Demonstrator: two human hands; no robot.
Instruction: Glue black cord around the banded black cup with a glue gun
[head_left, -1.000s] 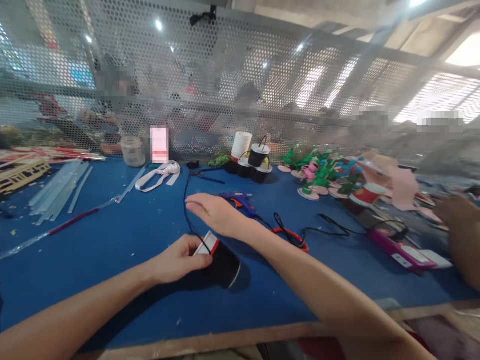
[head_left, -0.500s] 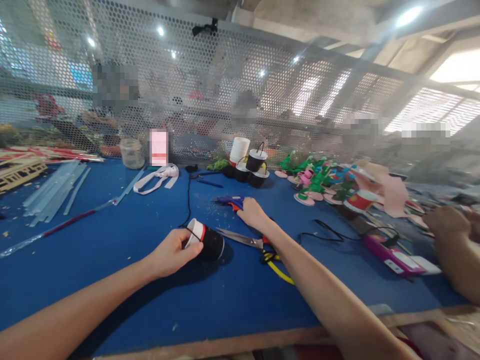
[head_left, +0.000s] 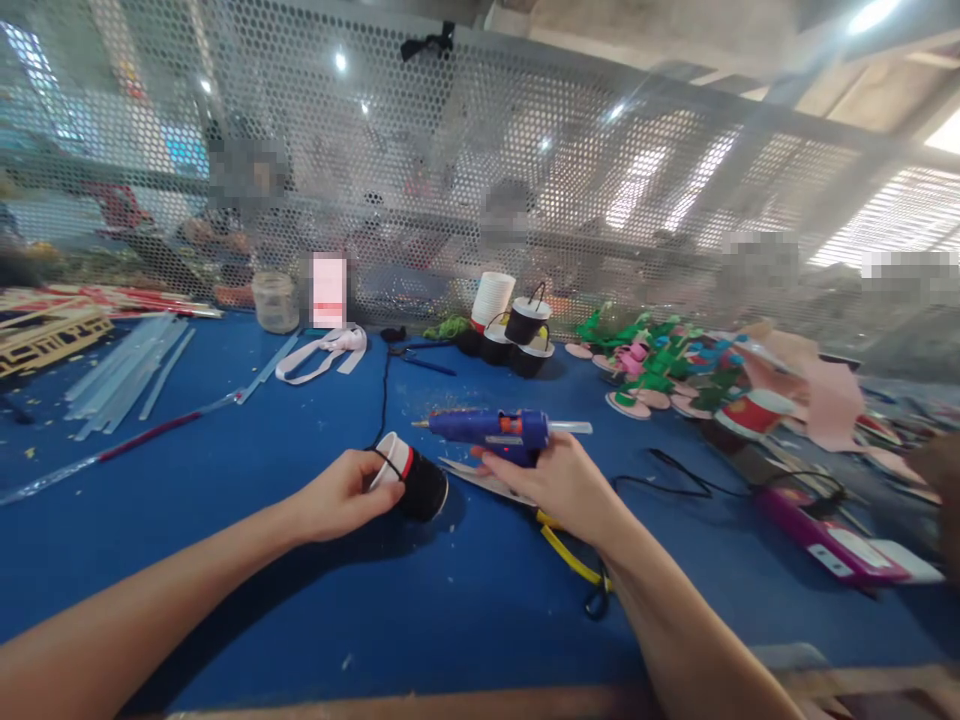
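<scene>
Lying on its side on a blue felt-covered table (head_left: 225,560), a small black paper cup (head_left: 417,484) with a white rim and a red band is being steadied by the person's left hand (head_left: 341,497), whose fingers are curling around the rim end and pinching it, with a thin black cord (head_left: 383,400) running from the cup's mouth away across the table. The person's right hand (head_left: 559,483) is gripping a blue hot glue gun (head_left: 499,428), fingers wrapped tight around its handle, and is holding it level just above the table, its metal nozzle pointing left and ending near the cup without touching it; a clear glue stick is poking out of the gun's back end. Just under the gun, a pair of scissors (head_left: 491,481) with yellow handles is lying flat, blades toward the cup. Farther back, a stack of white cups and several black cups with handles (head_left: 517,325) are standing near a perforated metal screen (head_left: 450,180). To the right of them, a cluster of green and pink foam decorations (head_left: 645,365) is sitting on round bases. On the left, a bundle of clear glue sticks (head_left: 124,370) is lying beside a white ribbon (head_left: 322,350) and a plastic jar (head_left: 275,300). Near the right edge, a purple device (head_left: 821,530) with a black cable is resting on the table. Blurred figures are sitting beyond the screen.
</scene>
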